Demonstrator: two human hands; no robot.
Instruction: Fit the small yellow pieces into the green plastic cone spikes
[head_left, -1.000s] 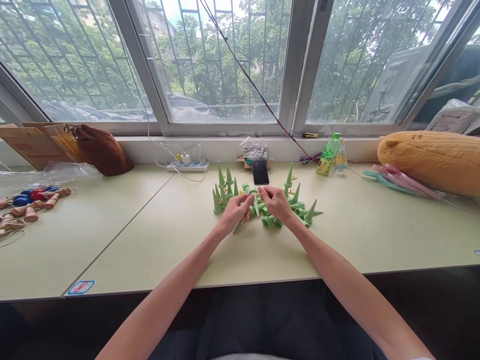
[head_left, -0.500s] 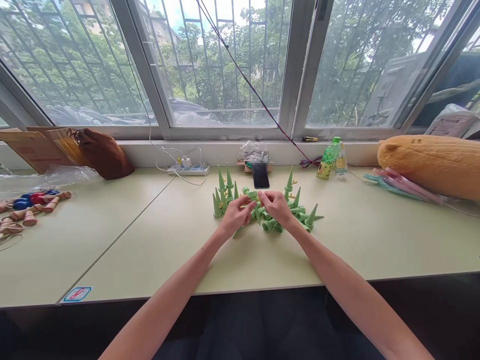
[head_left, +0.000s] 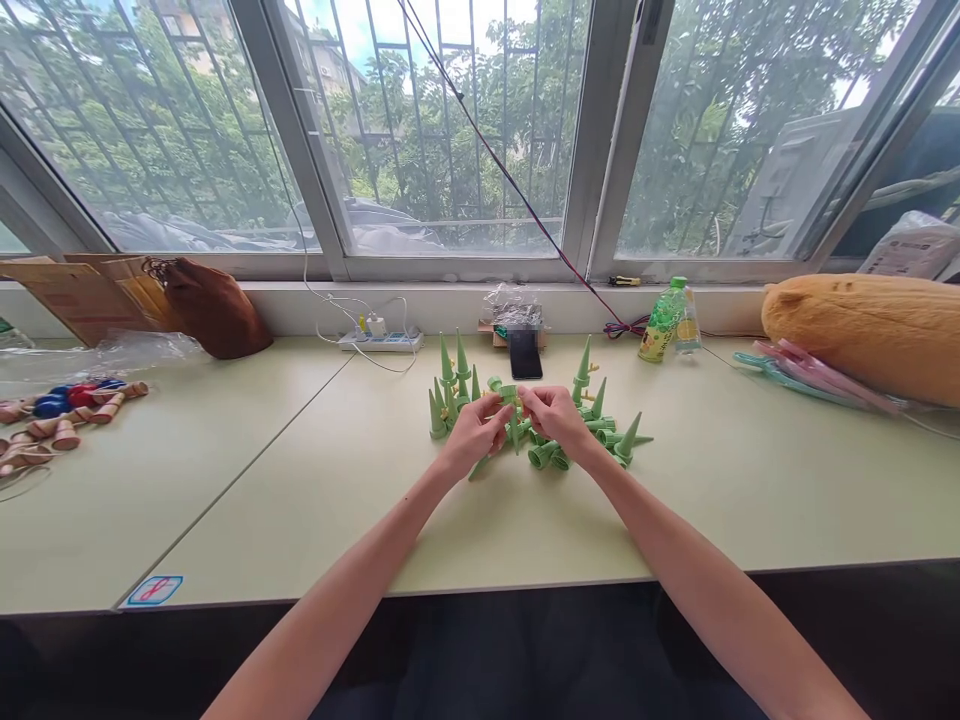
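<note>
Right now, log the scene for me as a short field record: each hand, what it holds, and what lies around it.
Hands: left hand and right hand both pinch one green plastic cone spike
Surface: pale green table
Left of hands: upright green cones
Right of hands: toppled green cones
Behind: black phone, white power strip, green drink bottle
Far left: wooden toys with red and blue balls

The person's left forearm (head_left: 360,585) and right forearm (head_left: 675,565) are bare along their whole visible length, slender and smooth. The left hand (head_left: 474,436) and right hand (head_left: 559,420) are bare too. Dark, bluish-black fabric clothing (head_left: 525,650) covers the lap below.
</note>
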